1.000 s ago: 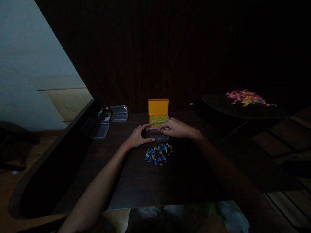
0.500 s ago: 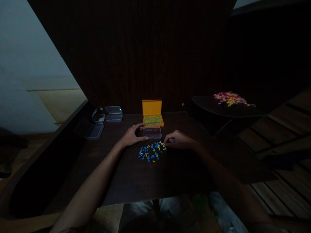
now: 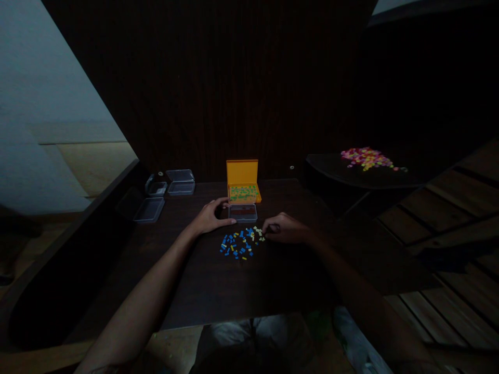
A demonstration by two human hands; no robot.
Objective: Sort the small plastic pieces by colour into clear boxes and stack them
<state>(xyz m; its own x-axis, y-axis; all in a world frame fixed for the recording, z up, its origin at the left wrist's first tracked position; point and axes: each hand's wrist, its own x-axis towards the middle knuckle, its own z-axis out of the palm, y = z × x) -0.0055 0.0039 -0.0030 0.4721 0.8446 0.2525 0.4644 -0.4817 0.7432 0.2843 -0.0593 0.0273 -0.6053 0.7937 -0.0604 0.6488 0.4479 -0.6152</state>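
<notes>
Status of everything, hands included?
Left hand: spread at near clear box
Right hand: curled, grip unclear
Near clear box: open
Orange box: open, green pieces inside
Front-left clear box: open
Back-left clear box: open
Small clear box: seems open
Loose pieces: scattered
Colourful pile: heaped

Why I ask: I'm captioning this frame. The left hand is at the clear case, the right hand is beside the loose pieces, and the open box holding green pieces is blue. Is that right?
Not blue: the head view shows the open box is orange. The left hand is at the clear case, the right hand beside the loose pieces.
</notes>
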